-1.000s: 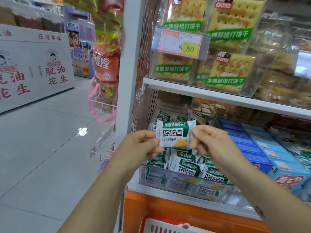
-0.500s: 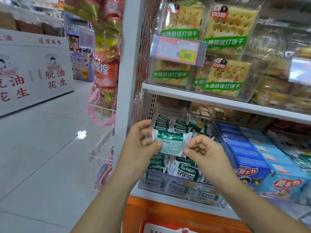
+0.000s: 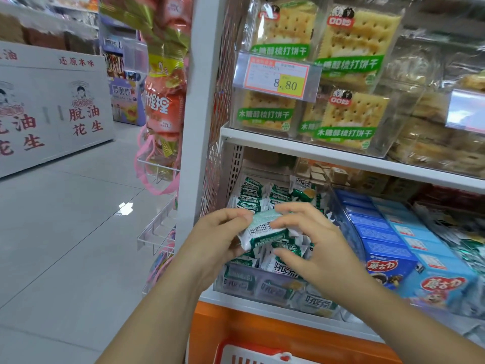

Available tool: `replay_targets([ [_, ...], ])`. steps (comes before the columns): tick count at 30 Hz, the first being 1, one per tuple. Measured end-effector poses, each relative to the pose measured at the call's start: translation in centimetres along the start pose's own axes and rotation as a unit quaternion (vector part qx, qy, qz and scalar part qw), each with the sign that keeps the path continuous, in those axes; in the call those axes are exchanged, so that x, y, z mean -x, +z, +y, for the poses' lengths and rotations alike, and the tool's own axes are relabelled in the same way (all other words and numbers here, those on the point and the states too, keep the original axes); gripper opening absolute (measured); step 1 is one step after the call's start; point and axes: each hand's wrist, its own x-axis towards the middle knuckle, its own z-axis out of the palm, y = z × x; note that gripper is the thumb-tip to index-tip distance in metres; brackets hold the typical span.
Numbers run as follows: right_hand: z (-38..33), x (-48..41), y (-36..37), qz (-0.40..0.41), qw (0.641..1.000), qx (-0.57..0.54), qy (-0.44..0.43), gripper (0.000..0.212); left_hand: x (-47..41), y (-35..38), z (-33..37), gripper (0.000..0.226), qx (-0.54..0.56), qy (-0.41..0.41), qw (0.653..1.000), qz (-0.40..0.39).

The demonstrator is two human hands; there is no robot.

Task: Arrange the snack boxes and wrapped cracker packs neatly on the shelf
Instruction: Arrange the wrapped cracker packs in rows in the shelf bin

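The white shelf (image 3: pixel 315 151) fills my view. Its lower tier is the one I am working on, as it sits at hand height. On the tier above, soda cracker packs (image 3: pixel 351 114) stand face-out in a clear tub so their green labels can be read. I count four facing me plainly. One orange price tag (image 3: pixel 278 77) is clipped in front of them, and a second tag shows at the right edge.

On the lower tier to my right, blue snack boxes (image 3: pixel 388 261) lie in two rows running front to back, which I judge already tidy. Two printed front ends show. I cannot count how many are in each row.

Left of them a clear bin (image 3: pixel 236 282) holds green-and-white wrapped cracker packs in a loose heap, too jumbled to count. This is the part I think still needs work.

My left hand (image 3: pixel 217 240) and right hand (image 3: pixel 317 240) are together just above that heap. Each is closed on one end of a single wrapped cracker pack (image 3: pixel 265 229), with my left thumb on top and my right fingers curled over it. The pack is turned back-side up and its barcode shows, likely so I can lay it flat among the others.
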Motion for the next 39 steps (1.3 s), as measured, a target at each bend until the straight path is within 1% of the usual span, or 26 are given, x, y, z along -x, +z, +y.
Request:
replay_targets([
  [1,0.1,0.0,0.1,0.021,1.000,0.000,-0.006,0.035,0.1,0.0,0.0,0.013,-0.016,-0.001,1.000,-0.018],
  [2,0.0,0.0,0.1,0.039,0.999,-0.013,0.008,0.035,0.2,0.0,0.0,0.017,-0.029,-0.002,0.999,-0.035],
  [4,-0.4,-0.2,-0.4,0.057,0.994,-0.056,0.076,0.034,0.5,-0.1,0.0,0.029,-0.047,0.004,0.996,-0.073],
  [6,-0.6,-0.5,-0.7,0.051,0.986,-0.088,0.133,0.028,0.6,-0.3,-0.1,0.034,-0.086,0.027,0.991,-0.101],
  [7,-0.5,-0.5,-0.9,0.040,0.983,-0.100,0.149,0.026,0.6,-0.3,-0.1,0.034,-0.103,0.041,0.988,-0.105],
  [9,-0.2,-0.6,-0.8,0.016,0.981,-0.107,0.162,0.024,0.4,-0.1,-0.3,0.020,-0.124,0.060,0.987,-0.081],
  [10,-0.1,-0.5,-0.7,0.009,0.983,-0.092,0.159,0.027,0.2,0.0,-0.4,0.016,-0.128,0.063,0.988,-0.061],
  [11,0.1,-0.4,-0.6,0.010,0.988,-0.057,0.142,0.033,0.1,0.1,-0.6,0.012,-0.131,0.065,0.988,-0.046],
  [13,0.2,-0.2,-0.4,0.018,0.996,0.045,0.071,0.048,-0.2,0.1,-1.0,0.009,-0.135,0.072,0.988,-0.028],
  [15,0.4,0.0,0.0,0.026,0.993,0.117,0.006,0.055,-0.4,0.1,-1.4,0.008,-0.153,0.083,0.984,-0.024],
  [18,1.0,0.0,0.2,0.066,0.988,0.137,-0.022,0.049,-0.5,0.2,-1.5,0.021,-0.186,0.090,0.978,-0.022],
  [20,1.9,-0.6,0.2,0.073,0.989,0.126,0.021,0.046,-0.5,0.1,-1.4,0.019,-0.193,0.101,0.976,-0.002],
  [22,3.7,-1.7,0.0,0.066,0.986,0.119,0.095,0.044,-0.6,-0.2,-1.1,0.016,-0.209,0.137,0.967,0.053],
  [24,6.2,-3.0,-0.6,0.061,0.976,0.150,0.147,0.043,-0.7,-0.7,-0.8,0.018,-0.230,0.173,0.950,0.118],
  [26,8.9,-4.5,-1.2,0.054,0.961,0.203,0.179,0.044,-1.1,-1.2,-0.8,0.020,-0.249,0.180,0.939,0.155],
  [29,12.2,-6.3,-1.7,0.038,0.946,0.234,0.222,0.044,-1.8,-1.7,-1.3,0.023,-0.281,0.153,0.934,0.160],
  [33,14.7,-7.6,-1.3,-0.025,0.937,0.259,0.231,0.041,-2.3,-2.0,-1.9,0.022,-0.295,0.131,0.934,0.153],
  [35,15.2,-7.8,-1.2,-0.047,0.937,0.248,0.241,0.041,-2.3,-2.1,-1.7,0.023,-0.294,0.129,0.935,0.152],
  [37,15.0,-7.8,-1.4,-0.036,0.939,0.239,0.244,0.041,-2.2,-2.2,-1.6,0.026,-0.294,0.127,0.936,0.148],
  [39,14.3,-7.6,-1.5,-0.004,0.945,0.240,0.223,0.042,-2.2,-2.3,-1.5,0.027,-0.298,0.128,0.935,0.145],
])
